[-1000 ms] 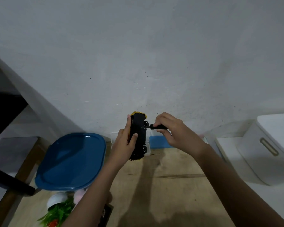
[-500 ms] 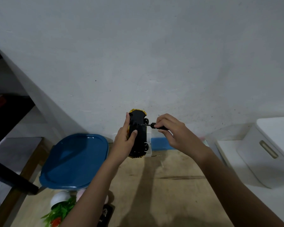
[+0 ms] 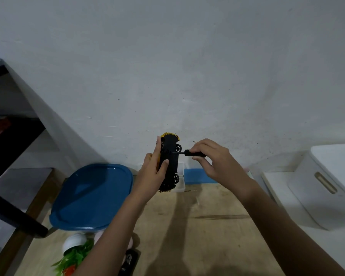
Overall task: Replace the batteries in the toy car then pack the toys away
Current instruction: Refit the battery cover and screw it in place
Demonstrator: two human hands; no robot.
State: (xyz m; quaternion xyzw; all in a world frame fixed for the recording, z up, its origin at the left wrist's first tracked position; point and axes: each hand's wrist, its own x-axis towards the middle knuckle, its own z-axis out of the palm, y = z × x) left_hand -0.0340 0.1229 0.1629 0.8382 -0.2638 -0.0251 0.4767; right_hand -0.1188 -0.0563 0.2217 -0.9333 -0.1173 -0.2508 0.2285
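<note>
bare left hand (image 3: 153, 174): uncovered from fingertips to wrist, thumb and the side of the palm in view.
bare right hand (image 3: 213, 160): uncovered likewise, knuckles and the back of the hand in view.
slim left forearm (image 3: 112, 232): bare to the picture's lower edge.
slim right forearm (image 3: 283, 226): bare to the lower right corner.
sleeves: cannot be told, the upper arms lie outside the picture.

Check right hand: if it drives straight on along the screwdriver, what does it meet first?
The right hand would first meet the toy car, on its black underside; the screwdriver tip seems to touch it. The left hand holds the car beyond.
</note>
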